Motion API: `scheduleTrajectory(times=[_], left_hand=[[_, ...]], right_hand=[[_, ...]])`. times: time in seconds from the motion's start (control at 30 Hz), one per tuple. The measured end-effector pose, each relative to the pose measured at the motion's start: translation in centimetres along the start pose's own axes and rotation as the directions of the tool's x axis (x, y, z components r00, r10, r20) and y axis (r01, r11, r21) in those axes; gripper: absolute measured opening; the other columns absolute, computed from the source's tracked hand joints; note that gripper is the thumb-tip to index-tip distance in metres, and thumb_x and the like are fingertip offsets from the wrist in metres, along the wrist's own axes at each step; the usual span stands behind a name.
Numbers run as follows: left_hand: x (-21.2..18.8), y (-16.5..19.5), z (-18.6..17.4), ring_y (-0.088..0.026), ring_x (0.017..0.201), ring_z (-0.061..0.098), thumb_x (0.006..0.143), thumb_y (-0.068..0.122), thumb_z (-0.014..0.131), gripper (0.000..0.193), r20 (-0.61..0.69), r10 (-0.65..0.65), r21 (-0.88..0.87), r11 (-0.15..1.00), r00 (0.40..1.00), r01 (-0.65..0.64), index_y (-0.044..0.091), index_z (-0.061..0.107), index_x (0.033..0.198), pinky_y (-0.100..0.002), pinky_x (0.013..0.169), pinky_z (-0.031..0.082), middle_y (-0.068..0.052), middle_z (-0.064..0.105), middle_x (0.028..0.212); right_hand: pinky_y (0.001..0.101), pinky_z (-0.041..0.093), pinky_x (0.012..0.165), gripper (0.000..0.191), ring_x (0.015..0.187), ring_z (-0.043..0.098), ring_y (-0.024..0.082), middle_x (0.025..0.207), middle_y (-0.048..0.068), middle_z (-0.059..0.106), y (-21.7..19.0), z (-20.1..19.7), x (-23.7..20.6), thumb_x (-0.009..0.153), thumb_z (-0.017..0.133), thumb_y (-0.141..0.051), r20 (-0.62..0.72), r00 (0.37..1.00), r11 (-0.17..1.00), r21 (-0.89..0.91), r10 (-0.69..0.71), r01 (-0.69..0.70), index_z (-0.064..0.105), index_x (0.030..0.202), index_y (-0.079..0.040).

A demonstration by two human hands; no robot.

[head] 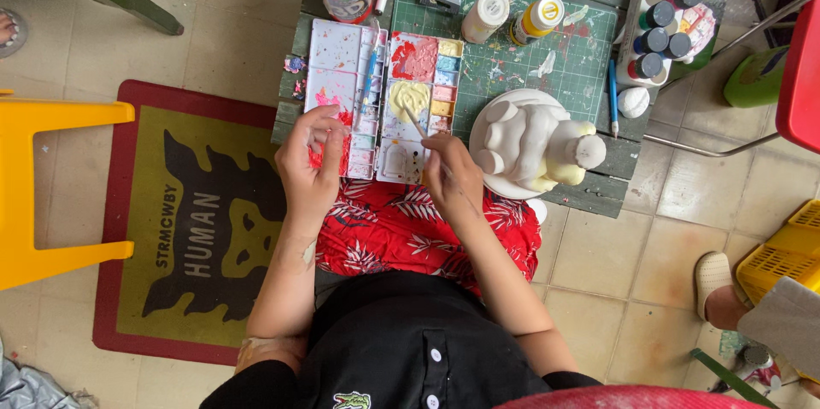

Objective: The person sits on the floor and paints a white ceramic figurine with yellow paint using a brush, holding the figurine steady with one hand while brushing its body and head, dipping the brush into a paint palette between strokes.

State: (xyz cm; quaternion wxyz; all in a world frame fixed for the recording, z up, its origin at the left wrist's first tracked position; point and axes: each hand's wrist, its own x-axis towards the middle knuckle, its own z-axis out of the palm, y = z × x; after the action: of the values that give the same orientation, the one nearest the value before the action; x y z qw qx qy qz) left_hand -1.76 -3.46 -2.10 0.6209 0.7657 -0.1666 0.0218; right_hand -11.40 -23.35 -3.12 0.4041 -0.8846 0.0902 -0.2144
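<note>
Tiled floor is surrounding a small green mat-covered table [589, 59] where a seated person is painting. Brush [417, 125] is lying pinched between the fingers of the right hand [453, 174]; its long axis is slanting up and to the left from the grip, with the tip sitting in the cream paint well of the palette [418, 102]. Left hand [312, 157] is curling over the lower left edge of the second, mostly white palette [337, 76], fingers pressed on its rim; whether anything else is in that hand cannot be told. Right hand is the nearer one to the cream well. White figure [534, 143] is standing on a round base just right of the right hand, apart from it. Paint bottles [512, 18] are standing beyond the palettes, and small dark-capped pots [666, 25] are resting in a tray at far right.
</note>
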Motion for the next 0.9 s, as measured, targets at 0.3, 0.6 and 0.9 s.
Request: scheduleTrajectory(times=[0.3,0.6,0.9], left_hand=[[0.2,-0.9,0.7,-0.012,0.084,0.067,0.105,0.005,0.064,0.02,0.008,0.027,0.064,0.998,1.0,-0.027,0.003,0.065,0.125,-0.026,0.076,0.051,-0.006,0.073,0.102],[0.3,-0.8,1.3,-0.014,0.087,0.07,0.102,0.0,0.065,0.018,0.056,0.06,0.049,0.997,0.997,-0.063,0.001,0.066,0.12,-0.027,0.077,0.054,-0.009,0.073,0.102],[0.9,0.8,4.1,-0.024,0.104,0.065,0.087,0.017,0.085,0.039,0.308,0.229,0.181,0.939,0.924,-0.293,0.008,0.068,0.12,-0.039,0.095,0.053,-0.007,0.067,0.118]], right_hand=[[0.0383,0.054,0.064,0.016,0.078,0.071,0.028,0.108,0.008,0.071,-1.2,-1.1,0.6,0.097,0.061,-0.004,0.083,0.996,0.988,-0.153,-0.015,0.028,0.063,0.112,-0.009],[0.0369,0.054,0.062,0.019,0.08,0.073,0.027,0.113,0.007,0.072,-1.3,-1.1,0.6,0.095,0.065,-0.005,0.063,0.998,0.985,-0.17,-0.028,0.038,0.062,0.114,-0.01],[0.0375,0.06,0.075,0.02,0.088,0.074,0.027,0.107,0.012,0.071,1.6,-4.3,-6.8,0.101,0.067,0.003,-0.25,0.964,0.981,0.145,-0.094,0.133,0.054,0.114,-0.005]])
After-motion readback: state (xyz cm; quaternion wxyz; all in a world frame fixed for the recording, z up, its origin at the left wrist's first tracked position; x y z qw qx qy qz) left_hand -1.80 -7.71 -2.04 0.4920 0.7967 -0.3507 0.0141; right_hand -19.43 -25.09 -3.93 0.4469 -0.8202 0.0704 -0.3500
